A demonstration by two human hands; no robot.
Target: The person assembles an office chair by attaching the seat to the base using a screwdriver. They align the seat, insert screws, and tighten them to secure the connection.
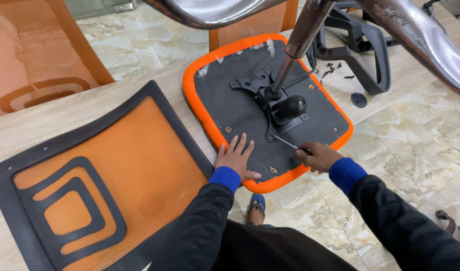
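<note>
While flat on the seat underside (pixel 240 108), left hand (pixel 235 159) open; right hand (pixel 317 156) gripping screwdriver (pixel 291 145).

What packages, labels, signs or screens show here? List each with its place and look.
None in view: no package, label, sign or screen.
Only an upturned orange-edged chair seat under the left hand, a screwdriver in the right hand, and an orange mesh backrest beside it.

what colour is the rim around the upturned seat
Bright orange, around the seat and its black underside; head view.
</note>
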